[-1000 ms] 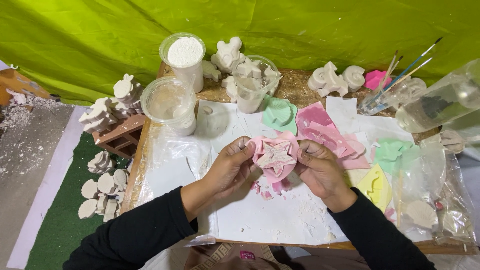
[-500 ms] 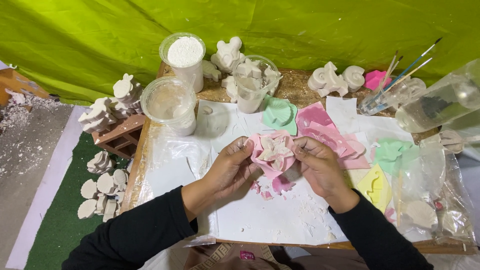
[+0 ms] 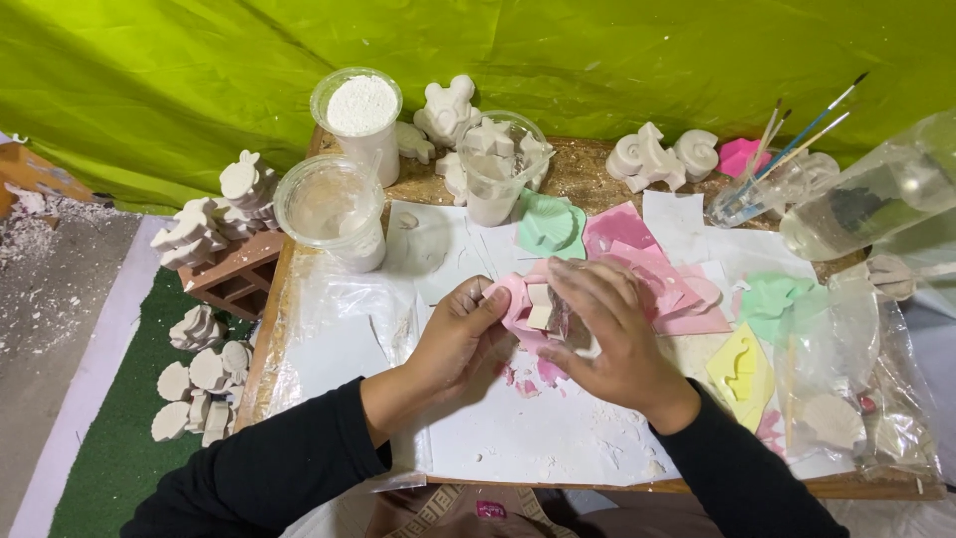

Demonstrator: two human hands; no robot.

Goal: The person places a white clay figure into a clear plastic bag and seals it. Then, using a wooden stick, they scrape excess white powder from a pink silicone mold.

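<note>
We see left hand (image 3: 460,334) and right hand (image 3: 607,334) pinching pink mould (image 3: 518,299), below plaster cup (image 3: 495,169); long axis probably vertical.

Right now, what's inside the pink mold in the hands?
A pale plaster piece shows inside the pink mold, held between the left hand and right hand. The right hand's fingers cover the rest, so its shape is unclear.

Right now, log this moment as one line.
left hand: holds pink mould | right hand: peels mould off white cast | table: dusty
</note>
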